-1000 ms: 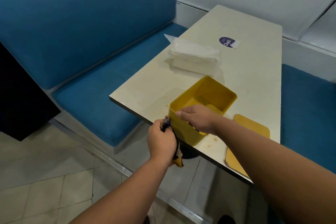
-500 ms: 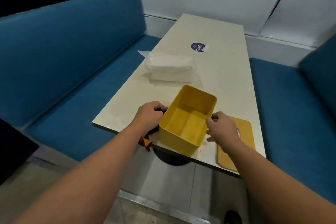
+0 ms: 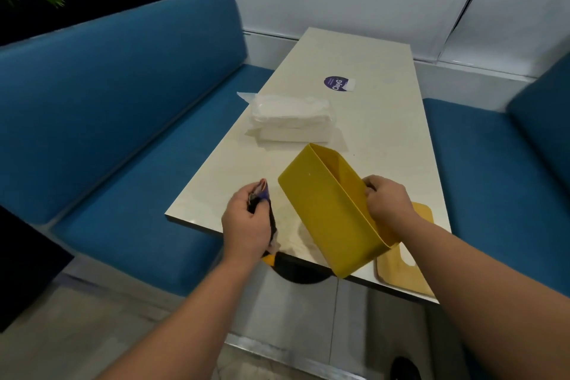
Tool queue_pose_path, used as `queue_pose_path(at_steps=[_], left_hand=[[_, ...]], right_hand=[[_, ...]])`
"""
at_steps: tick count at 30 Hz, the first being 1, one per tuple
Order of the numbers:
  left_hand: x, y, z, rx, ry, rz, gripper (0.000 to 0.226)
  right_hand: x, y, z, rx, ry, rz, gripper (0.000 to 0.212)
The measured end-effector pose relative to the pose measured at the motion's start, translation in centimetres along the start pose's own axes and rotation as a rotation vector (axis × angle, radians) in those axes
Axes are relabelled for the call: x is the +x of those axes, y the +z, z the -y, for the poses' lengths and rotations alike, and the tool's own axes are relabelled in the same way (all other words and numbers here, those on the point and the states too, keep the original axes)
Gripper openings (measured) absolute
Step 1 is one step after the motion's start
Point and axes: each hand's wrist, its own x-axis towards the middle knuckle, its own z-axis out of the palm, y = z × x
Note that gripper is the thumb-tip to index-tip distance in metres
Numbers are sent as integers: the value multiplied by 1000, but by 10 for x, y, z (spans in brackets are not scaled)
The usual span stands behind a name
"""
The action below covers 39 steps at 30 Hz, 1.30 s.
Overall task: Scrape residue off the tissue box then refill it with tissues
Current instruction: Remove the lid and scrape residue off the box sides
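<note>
Head view: the yellow tissue box sits in the lower centre of the frame, tipped up on its side over the near edge of the table, its open mouth turned toward the right. The right hand grips its rim at the right, fingers curled over the edge. The left hand, just left of the box and apart from it, is closed around a dark bunched cloth with a purple and orange tip; whether a scraper is wrapped inside, I cannot tell. The yellow lid lies flat on the table at lower right, partly under the box. A stack of white tissues waits in the middle of the frame, well apart from the box.

The cleaning step seems to be in hand, with refilling not begun. The next move likely calls for bringing the cloth against the exposed outer wall while the right hand steadies the box.

Half a second earlier the box stood upright on the table with both hands at its sides; now it is lifted and tilted, and the left hand has come away from it.
</note>
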Motion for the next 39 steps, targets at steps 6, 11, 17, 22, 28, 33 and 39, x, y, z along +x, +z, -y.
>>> queue_pose_path(at_steps=[6, 11, 17, 22, 28, 33, 39], left_hand=[[41, -1, -16, 251, 327, 145, 32], [-2, 6, -12, 295, 485, 266, 39], [-65, 11, -7, 300, 792, 461, 33], [2, 5, -27, 375, 452, 182, 34], [2, 15, -47, 419, 638, 230, 32], [-15, 14, -41, 428, 827, 373, 32], [18, 10, -45, 409, 528, 153, 33]], right_hand=[[-1, 7, 3, -6, -27, 71, 28], [1, 8, 4, 21, -14, 79, 27], [2, 3, 2, 0, -45, 96, 26], [-1, 5, 5, 1, -102, 123, 29], [2, 11, 6, 9, -84, 129, 27], [2, 10, 0, -14, -77, 129, 29], [3, 17, 11, -15, -87, 119, 29]])
